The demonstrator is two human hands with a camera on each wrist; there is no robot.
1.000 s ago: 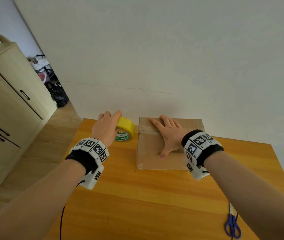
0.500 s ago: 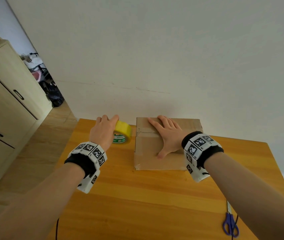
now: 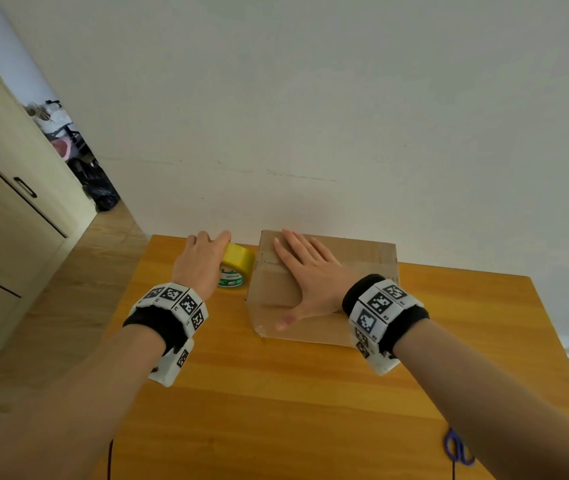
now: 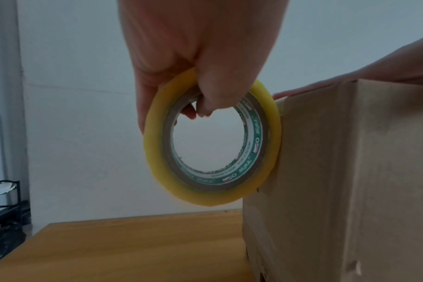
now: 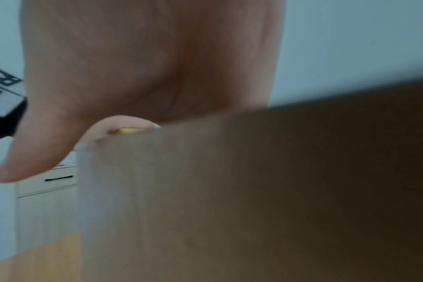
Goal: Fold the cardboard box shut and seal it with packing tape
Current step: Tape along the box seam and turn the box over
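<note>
A closed brown cardboard box (image 3: pixel 362 251) stands at the far side of the wooden table (image 3: pixel 276 393), close to the wall. My right hand (image 3: pixel 310 275) lies flat on its top, fingers straight, pressing the flaps down; in the right wrist view the palm (image 5: pixel 145 66) rests over the box edge (image 5: pixel 229 190). My left hand (image 3: pixel 203 263) grips a yellow roll of packing tape (image 3: pixel 236 268) beside the box's left side. In the left wrist view the fingers (image 4: pixel 205 85) curl through the roll (image 4: pixel 213 141), whose rim touches the box side (image 4: pixel 350 171). A tape strip runs over the top's left edge.
Blue-handled scissors (image 3: pixel 458 452) lie at the table's near right edge. A cream cabinet (image 3: pixel 6 220) stands on the left, with dark clutter (image 3: pixel 99 192) on the floor behind it. The white wall (image 3: pixel 310 116) is just behind the box.
My left hand has brought the tape roll a little lower and closer against the box's left side. The right hand stays flat on the box top.
</note>
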